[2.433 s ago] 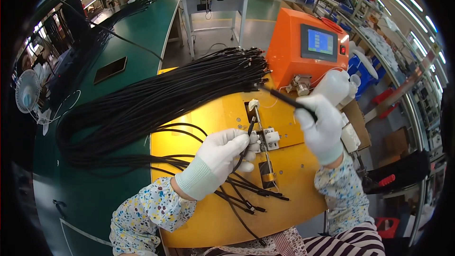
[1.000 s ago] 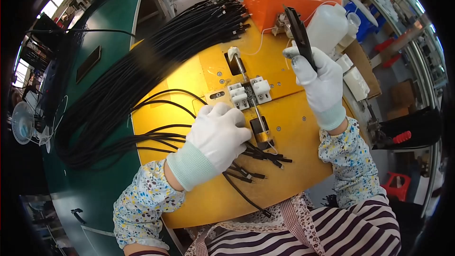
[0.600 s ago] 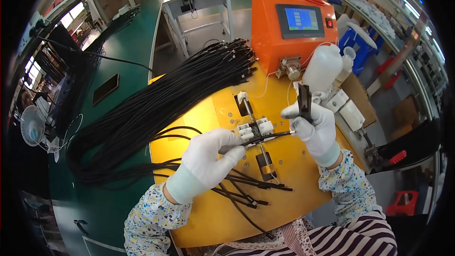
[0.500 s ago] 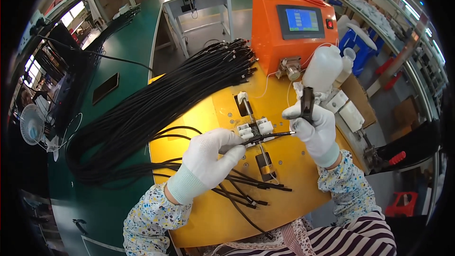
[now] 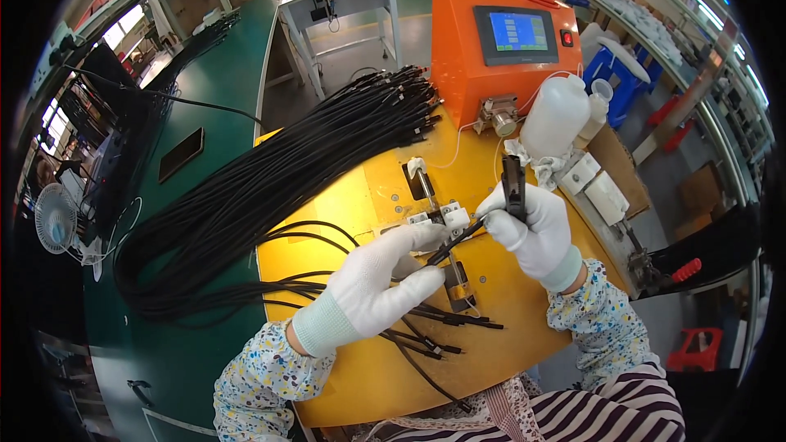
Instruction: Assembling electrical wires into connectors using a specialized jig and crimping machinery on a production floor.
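Observation:
My left hand [image 5: 368, 282], in a white knitted glove, is closed on a black cable [image 5: 455, 244] just left of the metal clamp fixture [image 5: 448, 214]. From that grip the cable slants up to the right. My right hand [image 5: 532, 225], gloved the same way, is closed around a black hand tool [image 5: 513, 188] that stands upright in the fist; its exact kind is unclear. The thumb and forefinger of that hand are at the cable's tip, which they partly hide. Several loose black cable ends [image 5: 438, 350] lie below my left hand on the yellow board [image 5: 360, 389].
A thick bundle of black cables [image 5: 270, 168] curves over the green table [image 5: 221, 90]. An orange machine [image 5: 458, 49] with a screen stands behind the board, beside a white bottle [image 5: 557, 119]. A red-handled toggle clamp [image 5: 686, 271] is at right; a phone [image 5: 182, 154] lies at left.
The cable has come off the white blocks of the fixture and now tilts upward. My left hand has shifted right and slightly down; my right hand has moved left to the cable's tip.

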A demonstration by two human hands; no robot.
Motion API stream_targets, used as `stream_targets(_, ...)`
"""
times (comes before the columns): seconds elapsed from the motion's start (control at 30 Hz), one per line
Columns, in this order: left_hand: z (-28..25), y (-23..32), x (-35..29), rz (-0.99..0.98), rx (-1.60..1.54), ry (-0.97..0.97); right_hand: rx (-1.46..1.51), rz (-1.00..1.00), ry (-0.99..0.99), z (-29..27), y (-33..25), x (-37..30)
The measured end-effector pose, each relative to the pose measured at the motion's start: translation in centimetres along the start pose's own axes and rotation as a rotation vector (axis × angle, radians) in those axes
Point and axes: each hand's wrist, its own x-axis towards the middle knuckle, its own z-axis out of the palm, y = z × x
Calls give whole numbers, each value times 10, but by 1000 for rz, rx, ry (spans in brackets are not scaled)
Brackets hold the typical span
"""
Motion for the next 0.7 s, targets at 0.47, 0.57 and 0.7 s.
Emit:
stream_targets(0.47,0,-18,4,-161,-488,-209,158,118,-154,9,12,-3)
stream_targets(0.57,2,-20,5,-195,-551,-130,115,129,-123,11,10,0)
stream_targets(0.7,3,-31,9,-140,-653,194,-79,65,-66,9,9,4)
